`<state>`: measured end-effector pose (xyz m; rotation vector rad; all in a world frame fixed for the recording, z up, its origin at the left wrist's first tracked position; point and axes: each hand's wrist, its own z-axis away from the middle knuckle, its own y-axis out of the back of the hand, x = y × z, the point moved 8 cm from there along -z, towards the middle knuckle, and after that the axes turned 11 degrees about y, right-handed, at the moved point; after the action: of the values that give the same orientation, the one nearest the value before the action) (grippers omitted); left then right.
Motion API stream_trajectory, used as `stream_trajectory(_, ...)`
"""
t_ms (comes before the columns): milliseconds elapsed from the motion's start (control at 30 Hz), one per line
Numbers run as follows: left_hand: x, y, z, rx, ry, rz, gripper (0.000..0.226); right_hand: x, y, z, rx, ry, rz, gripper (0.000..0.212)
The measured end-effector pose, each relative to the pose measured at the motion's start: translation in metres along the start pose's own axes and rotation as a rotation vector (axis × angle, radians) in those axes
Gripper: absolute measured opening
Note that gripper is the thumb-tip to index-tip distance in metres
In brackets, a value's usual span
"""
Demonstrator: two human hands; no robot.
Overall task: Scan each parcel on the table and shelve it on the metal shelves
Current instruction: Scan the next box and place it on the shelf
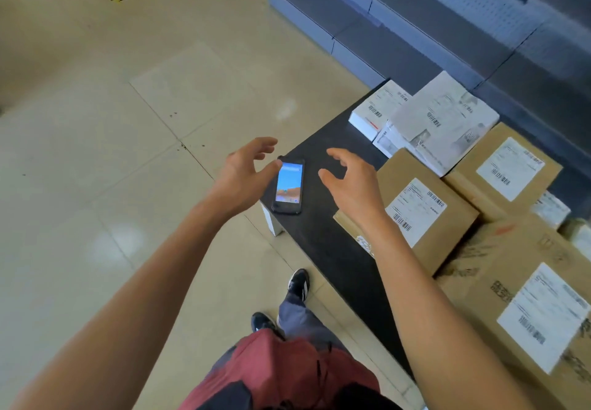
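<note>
Both my hands were out over the near corner of the black table, at the centre of the frame. My left hand was spread wide and held nothing, its thumb just at the top edge of the phone; whether it touched the case I could not tell from this angle. My right hand was likewise wide open and empty, hovering just right of the phone and short of the nearest parcel.

The phone lay flat, screen lit, on the table's corner. The parcels were all on the table to the right of the frame: a brown box nearest, a second brown box behind it, a large carton at lower right, and two white packages further back. The grey metal shelves in the upper right showed no parcels in the visible portion.

My judgement: scanning had not begun. The next move called for closing my fingers around the phone, lifting it, and aiming it at the nearest box's barcode label.
</note>
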<state>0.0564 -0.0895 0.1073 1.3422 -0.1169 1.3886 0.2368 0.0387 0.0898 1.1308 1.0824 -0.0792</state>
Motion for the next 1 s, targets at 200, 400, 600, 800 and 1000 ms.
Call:
stream_trajectory(200, -0.008, -0.011, -0.034, -0.052, 0.001, -0.04, 0.04, 0.021, -0.032, -0.017, -0.056, -0.077, 0.01, 0.048)
stream_trajectory(400, -0.013, -0.025, -0.075, -0.166, -0.034, -0.096, 0.04, 0.04, -0.065, -0.02, -0.091, -0.214, 0.069, 0.056)
stream_trajectory(600, -0.028, -0.03, -0.109, -0.297, -0.071, -0.13, 0.039, 0.052, -0.114, -0.016, -0.059, -0.387, 0.061, 0.07)
stream_trajectory(800, -0.052, -0.028, -0.132, -0.366, -0.067, -0.156, 0.036, 0.066, -0.169, -0.013, -0.09, -0.525, 0.229, 0.087)
stream_trajectory(1000, -0.072, -0.028, -0.145, -0.414, -0.067, -0.19, 0.036, 0.075, -0.2, -0.013, -0.056, -0.631, 0.284, 0.098)
